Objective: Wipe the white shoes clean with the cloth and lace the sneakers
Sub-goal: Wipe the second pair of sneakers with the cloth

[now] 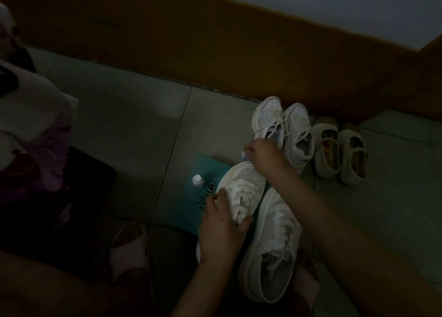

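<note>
Sneaker (251, 176), white perforated mesh, flat laces (239, 197)

I see one white sneaker (251, 178) on the mat's (205, 163) right edge, cloth (244, 154) at its toe, twin (270, 257) just beside

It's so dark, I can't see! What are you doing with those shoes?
A person's left hand grips a white sneaker at its laces, over a teal bag. The right hand pinches a small pale thing at the toe; it is too dark to tell what. A second sneaker lies alongside.
</note>
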Demonstrator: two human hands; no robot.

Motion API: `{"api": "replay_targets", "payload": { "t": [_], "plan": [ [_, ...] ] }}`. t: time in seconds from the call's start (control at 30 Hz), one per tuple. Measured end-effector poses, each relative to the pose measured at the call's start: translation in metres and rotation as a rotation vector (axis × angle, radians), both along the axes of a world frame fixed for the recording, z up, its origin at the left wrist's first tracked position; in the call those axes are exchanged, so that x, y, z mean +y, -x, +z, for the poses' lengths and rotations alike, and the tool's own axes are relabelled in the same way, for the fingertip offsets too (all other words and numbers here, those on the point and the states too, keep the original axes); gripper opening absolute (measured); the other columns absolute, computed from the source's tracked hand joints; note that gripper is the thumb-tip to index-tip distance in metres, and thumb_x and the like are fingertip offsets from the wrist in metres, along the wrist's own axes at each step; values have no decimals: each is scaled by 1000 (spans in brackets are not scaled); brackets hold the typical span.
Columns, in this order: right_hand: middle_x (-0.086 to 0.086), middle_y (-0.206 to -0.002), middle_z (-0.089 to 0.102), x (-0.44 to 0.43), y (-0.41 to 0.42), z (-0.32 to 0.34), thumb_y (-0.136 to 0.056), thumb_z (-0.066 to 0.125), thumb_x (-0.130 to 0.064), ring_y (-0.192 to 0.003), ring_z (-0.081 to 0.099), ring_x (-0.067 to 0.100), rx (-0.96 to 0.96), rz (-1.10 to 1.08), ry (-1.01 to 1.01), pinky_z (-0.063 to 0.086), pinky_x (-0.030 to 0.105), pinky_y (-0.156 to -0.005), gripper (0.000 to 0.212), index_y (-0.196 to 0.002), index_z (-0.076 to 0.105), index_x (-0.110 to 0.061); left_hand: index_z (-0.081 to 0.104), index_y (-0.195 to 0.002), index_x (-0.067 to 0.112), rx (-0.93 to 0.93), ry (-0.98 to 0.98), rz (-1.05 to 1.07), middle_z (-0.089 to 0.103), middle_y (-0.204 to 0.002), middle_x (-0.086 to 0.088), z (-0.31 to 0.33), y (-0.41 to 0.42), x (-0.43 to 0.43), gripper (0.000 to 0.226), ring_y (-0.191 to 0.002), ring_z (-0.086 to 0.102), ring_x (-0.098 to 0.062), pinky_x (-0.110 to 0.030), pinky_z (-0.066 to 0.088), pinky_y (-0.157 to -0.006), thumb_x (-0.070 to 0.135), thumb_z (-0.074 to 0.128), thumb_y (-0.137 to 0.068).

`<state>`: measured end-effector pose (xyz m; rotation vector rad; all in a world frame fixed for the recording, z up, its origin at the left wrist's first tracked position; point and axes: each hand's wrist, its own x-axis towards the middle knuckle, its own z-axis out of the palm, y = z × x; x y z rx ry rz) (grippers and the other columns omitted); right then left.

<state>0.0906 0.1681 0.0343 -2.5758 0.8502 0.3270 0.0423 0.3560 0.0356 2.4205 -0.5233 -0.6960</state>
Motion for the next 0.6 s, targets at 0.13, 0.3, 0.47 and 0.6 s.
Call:
{"api": "replay_targets", "payload": {
  "t": [0.13, 0.3, 0.47, 0.6],
  "plan": [
    [18, -114, 60, 30, -3, -10, -91, 46, -5, -113, 49, 31, 157, 162, 101, 38, 34, -92, 22, -106, 62, -3, 44, -131, 18, 21, -20, 52, 43, -134, -4, -3, 1, 10, 69, -108, 55, -24, -34, 47, -75, 50, 66, -75],
    [13, -120, 58, 30, -1, -10, -90, 47, -4, -117, 45, 27, 147, 287, 97, 30, 29, -98, 26, -111, 62, -6, 39, -132, 25, 17, -108, 10, 38, -137, 1, -1, -5, 11, 59, -107, 55, -17, -30, 45, -76, 47, 60, -82],
    [14, -115, 57, 49, 4, -10, -82, 44, 6, -115, 42, 26, 118, 419, 91, 31, 29, -93, 30, -104, 62, -3, 37, -134, 27, 33, -117, 12, 35, -139, 2, 2, -5, 11, 58, -107, 56, -17, -29, 45, -77, 48, 58, -83],
    [15, -117, 58, 60, 7, -15, -83, 44, 7, -117, 43, 26, 133, 427, -67, 27, 26, -95, 32, -109, 61, -2, 40, -134, 23, 32, -98, 25, 38, -139, -2, 2, -4, 11, 59, -105, 58, -21, -31, 45, -76, 46, 60, -83]
  ]
}}
